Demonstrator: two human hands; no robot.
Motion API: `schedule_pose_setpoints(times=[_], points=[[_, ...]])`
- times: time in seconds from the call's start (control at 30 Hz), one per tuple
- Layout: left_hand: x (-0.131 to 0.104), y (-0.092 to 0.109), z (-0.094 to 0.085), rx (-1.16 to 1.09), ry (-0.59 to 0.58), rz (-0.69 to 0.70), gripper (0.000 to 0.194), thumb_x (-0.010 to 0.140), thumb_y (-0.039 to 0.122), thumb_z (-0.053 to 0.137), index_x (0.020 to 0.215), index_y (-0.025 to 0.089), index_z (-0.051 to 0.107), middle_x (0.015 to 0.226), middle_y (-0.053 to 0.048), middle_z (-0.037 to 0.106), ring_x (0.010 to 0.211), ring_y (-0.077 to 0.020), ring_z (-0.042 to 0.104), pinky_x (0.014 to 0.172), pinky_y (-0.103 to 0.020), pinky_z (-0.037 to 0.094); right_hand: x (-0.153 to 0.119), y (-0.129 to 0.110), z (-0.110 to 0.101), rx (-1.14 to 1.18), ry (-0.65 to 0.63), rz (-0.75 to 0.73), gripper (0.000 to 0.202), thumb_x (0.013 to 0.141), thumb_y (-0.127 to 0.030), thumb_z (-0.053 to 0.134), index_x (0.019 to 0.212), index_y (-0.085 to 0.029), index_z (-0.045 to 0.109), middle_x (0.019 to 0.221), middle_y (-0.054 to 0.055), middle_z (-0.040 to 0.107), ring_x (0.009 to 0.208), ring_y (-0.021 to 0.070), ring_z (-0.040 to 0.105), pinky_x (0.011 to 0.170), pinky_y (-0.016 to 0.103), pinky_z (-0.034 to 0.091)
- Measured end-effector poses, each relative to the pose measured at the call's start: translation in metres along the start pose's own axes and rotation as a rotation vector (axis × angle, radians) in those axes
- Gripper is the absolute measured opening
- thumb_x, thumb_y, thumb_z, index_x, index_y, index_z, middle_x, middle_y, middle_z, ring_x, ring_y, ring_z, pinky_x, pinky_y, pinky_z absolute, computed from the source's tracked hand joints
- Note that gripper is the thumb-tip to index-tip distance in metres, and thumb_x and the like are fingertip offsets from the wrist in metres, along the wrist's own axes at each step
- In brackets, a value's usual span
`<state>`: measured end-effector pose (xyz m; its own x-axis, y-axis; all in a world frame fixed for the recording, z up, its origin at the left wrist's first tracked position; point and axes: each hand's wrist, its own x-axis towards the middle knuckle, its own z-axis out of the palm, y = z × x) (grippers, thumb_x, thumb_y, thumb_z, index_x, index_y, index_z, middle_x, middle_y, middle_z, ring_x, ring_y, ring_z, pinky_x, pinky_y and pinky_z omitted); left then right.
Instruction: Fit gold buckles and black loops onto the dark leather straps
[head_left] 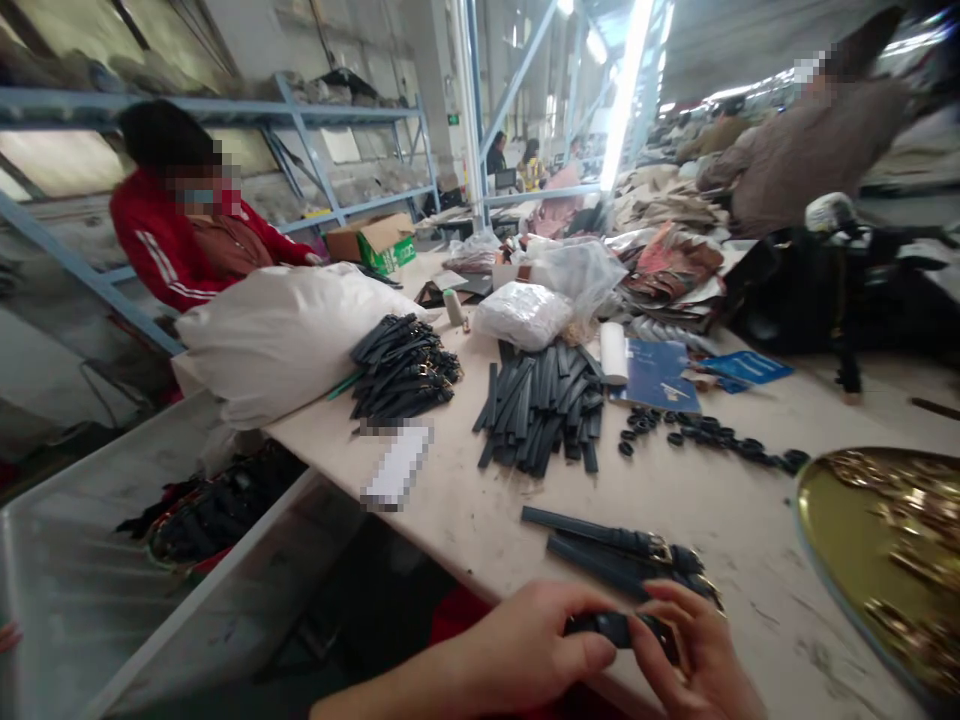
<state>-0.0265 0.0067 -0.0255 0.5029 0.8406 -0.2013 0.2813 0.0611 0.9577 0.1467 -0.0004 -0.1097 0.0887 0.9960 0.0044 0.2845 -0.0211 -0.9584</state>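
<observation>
Both of my hands meet at the table's near edge around one dark leather strap [613, 628]. My left hand [536, 635] pinches it between thumb and fingers. On the strap's other end are the closed fingers of my right hand [694, 650], which partly hide it. Just beyond lie finished-looking straps with gold buckles [660, 548]. Farther back is a loose pile of flat dark strap pieces [536, 410]. Small black loops [705, 432] are scattered to its right. A bundle of buckled straps [409, 370] rests by a white sack.
A round tray [814, 520] of gold metal hardware stands at the right. The white sack [292, 330] bulges over the table's left side. Below it, a pale bin [225, 590] holds dark straps. A co-worker in a red jacket [150, 235] stands behind the sack; another person is at the upper right.
</observation>
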Motion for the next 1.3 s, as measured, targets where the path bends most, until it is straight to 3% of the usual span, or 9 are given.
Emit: schedule_pose_setpoints(times=[0.1, 0.3, 0.4, 0.53, 0.63, 0.8, 0.93, 1.1, 1.3], points=[[-0.002, -0.002, 0.005, 0.067, -0.016, 0.002, 0.034, 0.071, 0.015, 0.050, 0.102, 0.019, 0.064, 0.088, 0.000, 0.064, 0.077, -0.0140, 0.053, 0.068, -0.022, 0.038, -0.008, -0.016, -0.006, 0.032, -0.208, -0.026, 0.023, 0.072, -0.045, 0.057, 0.073, -0.022, 0.053, 0.064, 0.000, 0.055, 0.060, 0.0152, 0.051, 0.056, 0.026, 0.042], [-0.007, -0.017, 0.012, -0.120, -0.141, -0.146, 0.040, 0.074, 0.029, 0.055, 0.111, 0.012, 0.055, 0.068, -0.001, 0.063, 0.065, -0.0131, 0.056, 0.063, -0.023, 0.042, -0.034, -0.034, -0.015, -0.095, -0.253, -0.071, 0.012, 0.080, -0.033, 0.049, 0.077, -0.021, 0.051, 0.061, -0.004, 0.050, 0.055, 0.0117, 0.042, 0.052, 0.024, 0.034], [-0.016, -0.017, 0.016, -0.210, -0.187, -0.193, 0.041, 0.072, 0.027, 0.058, 0.110, 0.011, 0.055, 0.074, -0.003, 0.065, 0.066, -0.0131, 0.059, 0.065, -0.024, 0.044, -0.049, -0.037, -0.019, -0.166, -0.318, -0.120, 0.007, 0.080, -0.028, 0.049, 0.078, -0.021, 0.050, 0.060, -0.003, 0.050, 0.054, 0.0117, 0.042, 0.051, 0.024, 0.032], [-0.028, -0.009, 0.019, -0.199, -0.288, -0.191, 0.036, 0.072, 0.025, 0.057, 0.106, 0.012, 0.059, 0.082, -0.005, 0.067, 0.070, -0.0146, 0.060, 0.065, -0.024, 0.046, -0.067, -0.042, -0.024, -0.066, -0.402, -0.097, 0.011, 0.082, -0.030, 0.048, 0.077, -0.021, 0.051, 0.069, -0.001, 0.054, 0.064, 0.0131, 0.047, 0.059, 0.025, 0.037], [-0.032, -0.005, 0.020, -0.164, -0.295, -0.164, 0.035, 0.073, 0.024, 0.055, 0.107, 0.014, 0.059, 0.081, -0.004, 0.067, 0.071, -0.0149, 0.062, 0.065, -0.024, 0.046, -0.075, -0.047, -0.025, 0.026, -0.442, -0.033, 0.017, 0.083, -0.035, 0.047, 0.075, -0.020, 0.050, 0.070, 0.000, 0.053, 0.066, 0.0134, 0.047, 0.060, 0.025, 0.038], [-0.032, -0.003, 0.020, -0.202, -0.316, -0.160, 0.036, 0.074, 0.020, 0.053, 0.109, 0.017, 0.056, 0.081, -0.003, 0.066, 0.073, -0.0146, 0.062, 0.067, -0.025, 0.046, -0.078, -0.048, -0.022, 0.083, -0.395, 0.010, 0.017, 0.085, -0.038, 0.044, 0.086, -0.021, 0.047, 0.074, 0.000, 0.056, 0.070, 0.0143, 0.050, 0.064, 0.026, 0.039], [-0.029, -0.005, 0.021, -0.229, -0.289, -0.167, 0.033, 0.072, 0.019, 0.054, 0.104, 0.014, 0.057, 0.078, -0.003, 0.066, 0.071, -0.0141, 0.061, 0.067, -0.025, 0.046, -0.074, -0.043, -0.022, 0.034, -0.380, -0.001, 0.017, 0.086, -0.038, 0.043, 0.084, -0.021, 0.046, 0.072, -0.001, 0.054, 0.066, 0.0136, 0.048, 0.062, 0.026, 0.038], [-0.024, -0.009, 0.020, -0.350, -0.317, -0.199, 0.028, 0.069, 0.016, 0.058, 0.096, 0.013, 0.057, 0.077, -0.001, 0.064, 0.067, -0.0114, 0.059, 0.062, -0.022, 0.043, -0.069, -0.043, -0.028, -0.011, -0.484, 0.021, 0.021, 0.087, -0.039, 0.041, 0.083, -0.020, 0.047, 0.076, 0.000, 0.053, 0.071, 0.0143, 0.047, 0.065, 0.026, 0.038], [-0.017, -0.019, 0.024, -0.336, -0.314, -0.270, 0.028, 0.066, 0.018, 0.062, 0.093, 0.011, 0.057, 0.067, 0.002, 0.061, 0.056, -0.0077, 0.053, 0.051, -0.017, 0.037, -0.063, -0.046, -0.034, -0.135, -0.605, 0.005, 0.020, 0.088, -0.036, 0.039, 0.081, -0.020, 0.048, 0.078, 0.001, 0.053, 0.072, 0.0146, 0.047, 0.065, 0.026, 0.038]])
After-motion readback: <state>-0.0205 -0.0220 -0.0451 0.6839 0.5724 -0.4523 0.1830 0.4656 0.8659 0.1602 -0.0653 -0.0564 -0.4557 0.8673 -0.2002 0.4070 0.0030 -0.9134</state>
